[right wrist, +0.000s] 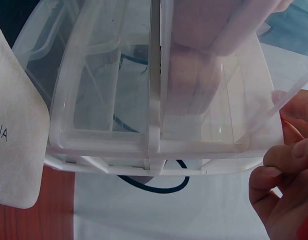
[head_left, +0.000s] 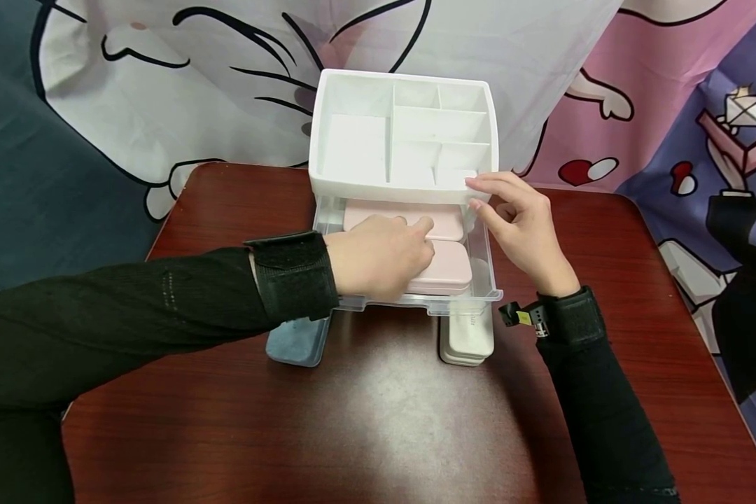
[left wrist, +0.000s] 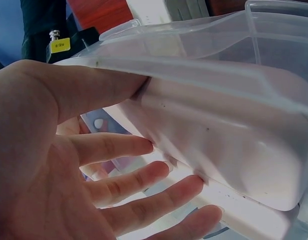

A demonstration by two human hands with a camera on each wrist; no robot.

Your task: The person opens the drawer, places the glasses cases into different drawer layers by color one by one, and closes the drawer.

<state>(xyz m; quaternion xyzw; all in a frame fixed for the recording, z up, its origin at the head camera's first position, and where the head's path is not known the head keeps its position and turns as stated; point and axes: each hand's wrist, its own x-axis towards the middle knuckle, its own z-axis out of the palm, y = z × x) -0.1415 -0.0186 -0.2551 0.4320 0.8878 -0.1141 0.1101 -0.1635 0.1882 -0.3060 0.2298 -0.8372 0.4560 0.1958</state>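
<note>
A white desktop organizer (head_left: 359,150) with a divided top stands on the table, its clear drawer (head_left: 481,262) pulled out toward me. Two pink cases lie in that drawer: a rear pink case (head_left: 450,220) and a front pink case (head_left: 450,266). My left hand (head_left: 378,255) holds the front case, thumb (left wrist: 103,90) on one side and fingertips along the seam beside the other case. In the head view this hand hides the drawer's left part. My right hand (head_left: 519,220) pinches the organizer's front right corner, index finger above the rim and thumb just below it.
A blue case (head_left: 299,341) sits on the brown table (head_left: 378,420) in front of the drawer's left corner. A cream case (head_left: 469,336) stands partly under its right corner. Behind hangs a printed cloth (head_left: 239,91). A lower clear drawer (right wrist: 101,100) shows in the right wrist view.
</note>
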